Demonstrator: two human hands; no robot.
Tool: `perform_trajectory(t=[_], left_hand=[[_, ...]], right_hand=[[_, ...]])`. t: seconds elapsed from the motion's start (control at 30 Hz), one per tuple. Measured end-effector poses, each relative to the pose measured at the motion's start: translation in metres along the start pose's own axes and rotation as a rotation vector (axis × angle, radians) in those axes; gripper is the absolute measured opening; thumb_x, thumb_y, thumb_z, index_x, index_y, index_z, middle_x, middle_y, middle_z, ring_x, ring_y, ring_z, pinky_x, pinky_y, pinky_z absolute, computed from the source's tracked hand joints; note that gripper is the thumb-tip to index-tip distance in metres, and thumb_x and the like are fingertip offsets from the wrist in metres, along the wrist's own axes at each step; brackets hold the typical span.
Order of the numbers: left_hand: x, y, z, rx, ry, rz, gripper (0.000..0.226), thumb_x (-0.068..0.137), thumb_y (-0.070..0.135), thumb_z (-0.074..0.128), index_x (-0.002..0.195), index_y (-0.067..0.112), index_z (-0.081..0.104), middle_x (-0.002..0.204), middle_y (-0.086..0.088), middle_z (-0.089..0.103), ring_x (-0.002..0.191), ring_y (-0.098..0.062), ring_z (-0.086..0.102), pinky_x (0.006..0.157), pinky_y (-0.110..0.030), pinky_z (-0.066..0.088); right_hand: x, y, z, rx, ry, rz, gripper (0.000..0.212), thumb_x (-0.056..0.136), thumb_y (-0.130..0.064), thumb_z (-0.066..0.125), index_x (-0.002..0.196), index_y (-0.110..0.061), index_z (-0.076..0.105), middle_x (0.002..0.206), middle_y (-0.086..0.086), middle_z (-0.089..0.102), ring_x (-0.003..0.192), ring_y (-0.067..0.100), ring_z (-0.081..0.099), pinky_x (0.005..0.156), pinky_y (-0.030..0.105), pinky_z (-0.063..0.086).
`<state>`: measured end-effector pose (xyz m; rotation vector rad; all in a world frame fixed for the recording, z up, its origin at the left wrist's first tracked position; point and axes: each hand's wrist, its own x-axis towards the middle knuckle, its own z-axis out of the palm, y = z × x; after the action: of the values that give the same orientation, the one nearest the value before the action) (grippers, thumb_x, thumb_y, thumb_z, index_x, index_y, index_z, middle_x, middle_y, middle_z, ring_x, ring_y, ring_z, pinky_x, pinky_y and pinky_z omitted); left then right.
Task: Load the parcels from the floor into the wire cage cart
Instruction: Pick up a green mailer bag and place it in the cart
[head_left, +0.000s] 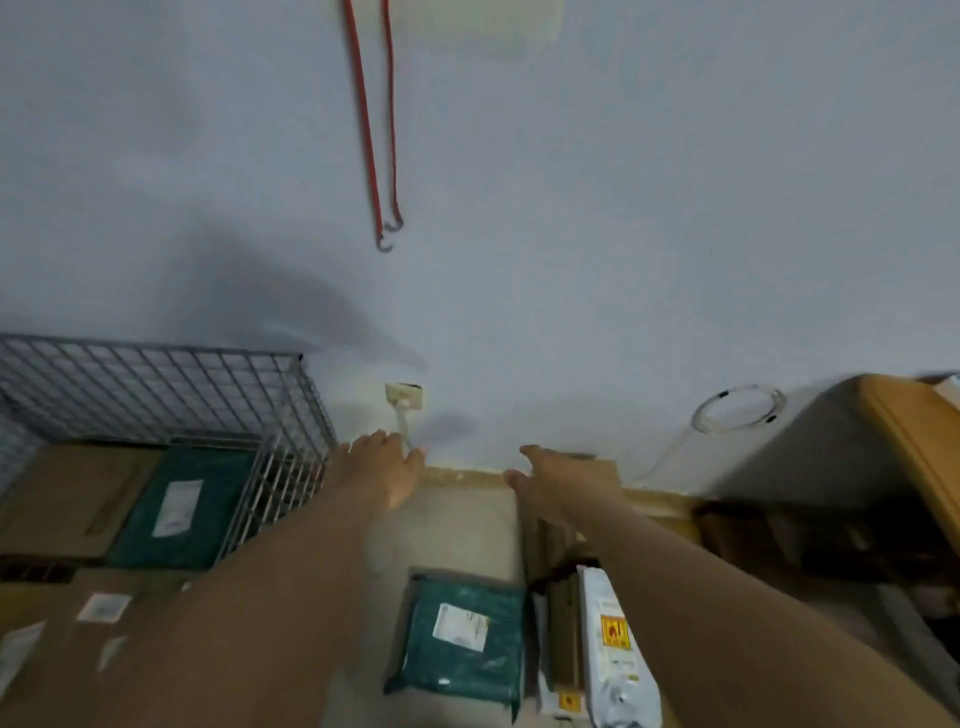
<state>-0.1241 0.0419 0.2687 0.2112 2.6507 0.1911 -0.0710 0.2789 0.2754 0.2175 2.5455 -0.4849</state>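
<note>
The wire cage cart (291, 415) stands at the left and holds a green parcel (182, 509) with a white label and several brown cardboard boxes (67, 499). On the floor lie another green parcel (462, 639), a white bag parcel (613, 654) with a yellow-red sticker, and an upright brown box (550, 525) against the wall. My left hand (382, 473) stretches forward beside the cart's right wall, fingers straight, holding nothing. My right hand (550, 475) reaches out over the brown box with straight fingers; whether it touches the box is unclear.
A blue wall (571, 234) is close ahead, with red hooked cords (384, 156) hanging on it and a socket with a white cable (402, 402) low down. A wooden piece of furniture (909, 441) stands at the right, dark clutter beneath it.
</note>
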Motion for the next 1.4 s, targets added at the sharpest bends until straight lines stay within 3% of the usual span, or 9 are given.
perform_trajectory(t=[0.17, 0.3, 0.5, 0.7, 0.8, 0.97, 1.13, 1.27, 1.4], left_hand=[[0.067, -0.035, 0.163, -0.143, -0.196, -0.138, 0.066, 0.107, 0.057, 0.023, 0.153, 0.011, 0.04, 0.158, -0.015, 0.041, 0.139, -0.034, 0.045, 0.112, -0.043, 0.04], [0.11, -0.062, 0.309, -0.261, -0.331, -0.227, 0.067, 0.106, 0.058, 0.024, 0.147, 0.009, 0.044, 0.151, -0.017, 0.047, 0.133, -0.034, 0.051, 0.109, -0.042, 0.043], [0.16, -0.086, 0.488, -0.511, -0.423, -0.415, 0.064, 0.107, 0.052, 0.035, 0.146, 0.001, 0.045, 0.147, -0.022, 0.05, 0.13, -0.037, 0.053, 0.1, -0.037, 0.044], [0.185, -0.114, 0.598, -0.854, -0.435, -0.542, 0.069, 0.09, 0.071, 0.051, 0.124, 0.013, 0.066, 0.107, -0.009, 0.074, 0.089, -0.028, 0.073, 0.084, -0.042, 0.06], [0.198, -0.115, 0.621, -1.043, -0.424, -0.583, 0.052, 0.091, 0.06, 0.064, 0.117, 0.016, 0.072, 0.101, -0.007, 0.078, 0.085, -0.026, 0.077, 0.082, -0.039, 0.061], [0.223, -0.111, 0.637, -1.213, -0.439, -0.628, 0.046, 0.083, 0.047, 0.081, 0.115, 0.016, 0.071, 0.099, -0.007, 0.079, 0.079, -0.025, 0.078, 0.069, -0.035, 0.062], [0.243, -0.122, 0.658, -1.319, -0.407, -0.692, 0.095, 0.049, 0.065, 0.093, 0.127, 0.016, 0.067, 0.108, -0.004, 0.078, 0.091, -0.029, 0.077, 0.088, -0.047, 0.061], [0.242, -0.12, 0.659, -1.406, -0.446, -0.617, 0.055, 0.078, 0.053, 0.084, 0.117, 0.016, 0.072, 0.103, -0.002, 0.08, 0.089, -0.023, 0.078, 0.08, -0.035, 0.061], [0.239, -0.127, 0.664, -1.437, -0.519, -0.506, 0.076, 0.07, 0.063, 0.085, 0.133, 0.025, 0.065, 0.12, 0.0, 0.076, 0.106, -0.024, 0.074, 0.1, -0.046, 0.056]], right_hand=[[0.082, 0.065, 0.169, 0.238, -0.107, 0.229, 0.06, 0.105, -0.049, 0.045, 0.151, -0.01, 0.042, 0.151, 0.014, 0.05, 0.135, 0.031, 0.05, 0.107, 0.038, 0.044], [0.137, 0.112, 0.303, 0.365, -0.212, 0.422, 0.056, 0.105, -0.047, 0.046, 0.149, -0.011, 0.041, 0.137, 0.015, 0.058, 0.112, 0.028, 0.062, 0.083, 0.033, 0.049], [0.221, 0.206, 0.499, 0.618, -0.224, 0.696, 0.068, 0.083, -0.064, 0.054, 0.132, -0.016, 0.054, 0.125, 0.016, 0.068, 0.104, 0.033, 0.07, 0.093, 0.05, 0.058], [0.24, 0.232, 0.56, 0.631, -0.173, 0.795, 0.073, 0.095, -0.063, 0.048, 0.153, -0.018, 0.042, 0.145, 0.018, 0.055, 0.125, 0.039, 0.057, 0.107, 0.048, 0.048], [0.25, 0.24, 0.586, 0.812, -0.166, 0.83, 0.077, 0.093, -0.064, 0.055, 0.155, -0.021, 0.04, 0.149, 0.018, 0.051, 0.13, 0.037, 0.054, 0.111, 0.048, 0.044], [0.269, 0.251, 0.608, 1.1, -0.081, 0.863, 0.103, 0.062, -0.078, 0.073, 0.148, -0.028, 0.049, 0.14, 0.007, 0.061, 0.121, 0.032, 0.062, 0.106, 0.048, 0.051], [0.281, 0.261, 0.613, 1.309, -0.061, 0.816, 0.094, 0.068, -0.063, 0.085, 0.147, -0.027, 0.049, 0.132, 0.005, 0.067, 0.105, 0.025, 0.071, 0.078, 0.034, 0.06], [0.288, 0.265, 0.621, 1.424, -0.02, 0.726, 0.096, 0.051, -0.066, 0.093, 0.136, -0.036, 0.061, 0.123, 0.002, 0.074, 0.102, 0.024, 0.076, 0.093, 0.047, 0.06], [0.285, 0.265, 0.626, 1.484, -0.023, 0.622, 0.072, 0.065, -0.053, 0.093, 0.128, -0.03, 0.068, 0.118, 0.003, 0.077, 0.106, 0.026, 0.075, 0.098, 0.05, 0.057]])
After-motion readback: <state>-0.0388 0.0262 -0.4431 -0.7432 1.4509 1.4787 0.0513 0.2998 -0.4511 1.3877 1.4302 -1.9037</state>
